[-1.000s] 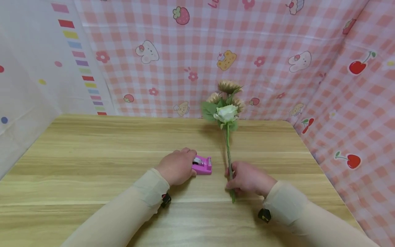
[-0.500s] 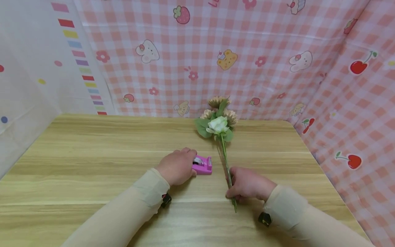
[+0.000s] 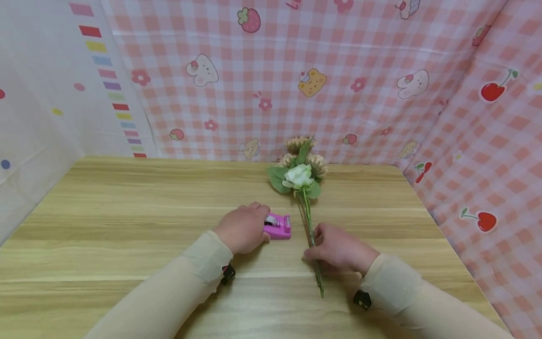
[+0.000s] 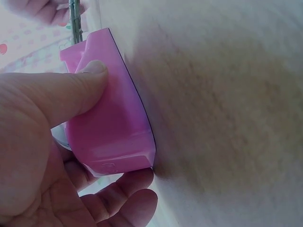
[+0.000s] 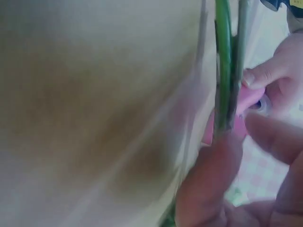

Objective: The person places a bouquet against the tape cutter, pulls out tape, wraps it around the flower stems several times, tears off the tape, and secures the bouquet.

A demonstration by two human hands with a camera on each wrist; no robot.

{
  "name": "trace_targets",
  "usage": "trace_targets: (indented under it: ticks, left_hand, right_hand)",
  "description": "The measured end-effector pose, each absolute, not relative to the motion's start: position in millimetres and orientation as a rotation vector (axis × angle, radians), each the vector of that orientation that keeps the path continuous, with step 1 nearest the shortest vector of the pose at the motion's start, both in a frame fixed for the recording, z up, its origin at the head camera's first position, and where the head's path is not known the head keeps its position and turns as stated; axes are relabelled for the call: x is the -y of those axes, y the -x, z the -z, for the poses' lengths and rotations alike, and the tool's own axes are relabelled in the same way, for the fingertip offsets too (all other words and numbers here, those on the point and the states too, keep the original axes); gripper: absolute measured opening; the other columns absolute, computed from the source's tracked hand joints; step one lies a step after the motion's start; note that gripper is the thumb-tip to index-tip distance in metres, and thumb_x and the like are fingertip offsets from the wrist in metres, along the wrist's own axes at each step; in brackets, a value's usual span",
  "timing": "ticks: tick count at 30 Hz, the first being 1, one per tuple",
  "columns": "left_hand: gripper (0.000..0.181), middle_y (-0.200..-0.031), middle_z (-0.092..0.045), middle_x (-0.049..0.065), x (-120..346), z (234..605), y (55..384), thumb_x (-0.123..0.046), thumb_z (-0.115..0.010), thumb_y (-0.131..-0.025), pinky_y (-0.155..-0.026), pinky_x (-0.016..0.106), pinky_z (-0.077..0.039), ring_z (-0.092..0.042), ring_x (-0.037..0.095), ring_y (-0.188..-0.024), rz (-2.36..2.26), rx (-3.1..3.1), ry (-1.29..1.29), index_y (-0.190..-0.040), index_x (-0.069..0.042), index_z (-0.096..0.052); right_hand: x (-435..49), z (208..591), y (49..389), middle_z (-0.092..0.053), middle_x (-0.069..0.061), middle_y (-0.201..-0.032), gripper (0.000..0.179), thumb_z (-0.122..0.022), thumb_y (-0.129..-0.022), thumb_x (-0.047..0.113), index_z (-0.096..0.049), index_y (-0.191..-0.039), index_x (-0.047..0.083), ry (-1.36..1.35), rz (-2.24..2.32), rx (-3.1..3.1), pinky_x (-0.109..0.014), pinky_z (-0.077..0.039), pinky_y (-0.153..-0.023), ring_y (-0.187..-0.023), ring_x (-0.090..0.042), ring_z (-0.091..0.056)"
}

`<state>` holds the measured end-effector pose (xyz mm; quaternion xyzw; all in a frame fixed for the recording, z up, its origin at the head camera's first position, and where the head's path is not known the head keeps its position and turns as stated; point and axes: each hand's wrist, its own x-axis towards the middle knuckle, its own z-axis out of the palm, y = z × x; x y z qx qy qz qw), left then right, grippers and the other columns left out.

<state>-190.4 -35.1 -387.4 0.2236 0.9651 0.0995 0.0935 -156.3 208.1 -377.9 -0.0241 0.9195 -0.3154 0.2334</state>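
Note:
My left hand (image 3: 242, 229) grips a pink tape dispenser (image 3: 278, 227) on the table. In the left wrist view the thumb lies along the dispenser's side (image 4: 111, 113) and the fingers curl under its end. To the right, my right hand (image 3: 340, 247) is around the lower stems of a small bunch of artificial flowers (image 3: 298, 176). A white rose, beige blooms and green leaves lie toward the back. In the right wrist view the thumb overlaps the green stems (image 5: 224, 71), with a finger apart from them; a pale translucent strip runs beside them, blurred.
The wood-grain table (image 3: 127, 212) ends at a pink checked cloth (image 3: 237, 103) behind. Another checked cloth (image 3: 466, 155) hangs at the right, and a white one (image 3: 38, 117) at the left. Each wrist wears a small black camera (image 3: 227, 274).
The flowers have come down and toward me, their stem ends sliding nearer the front. My right hand shifted on the stems. The left hand and tape dispenser stayed put.

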Motion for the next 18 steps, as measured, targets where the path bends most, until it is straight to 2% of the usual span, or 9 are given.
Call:
trace_targets:
  ticks: [6,12,18]
  left_hand:
    - [0.059,-0.139,-0.063,0.012,35,388,191,-0.041,-0.074,-0.098,-0.104,0.047,-0.057,-0.065,0.033,-0.120,-0.299,-2.866,-0.665,-0.143,-0.007,-0.056]
    - [0.079,-0.156,-0.054,0.016,38,392,189,-0.043,-0.072,-0.099,-0.116,0.049,-0.050,-0.059,0.036,-0.136,-0.363,-2.846,-0.636,-0.160,-0.004,-0.040]
    - [0.091,-0.163,-0.047,0.016,47,394,189,-0.052,-0.072,-0.097,-0.120,0.049,-0.046,-0.054,0.036,-0.142,-0.491,-2.813,-0.619,-0.165,-0.007,-0.032]
  right_hand:
    - [-210,372,166,-0.071,-0.017,-0.115,0.045,-0.070,-0.100,0.035,-0.057,-0.126,0.000,0.016,0.842,-2.681,-0.040,-0.060,-0.079,-0.095,-0.025,-0.067]
    - [-208,373,168,-0.069,-0.014,-0.116,0.043,-0.067,-0.103,0.036,-0.058,-0.127,0.002,0.006,0.869,-2.729,-0.042,-0.059,-0.083,-0.097,-0.025,-0.066]
    - [-206,372,165,-0.068,-0.016,-0.125,0.037,-0.064,-0.105,0.035,-0.061,-0.125,0.004,0.076,0.876,-2.817,-0.049,-0.059,-0.093,-0.111,-0.029,-0.067]
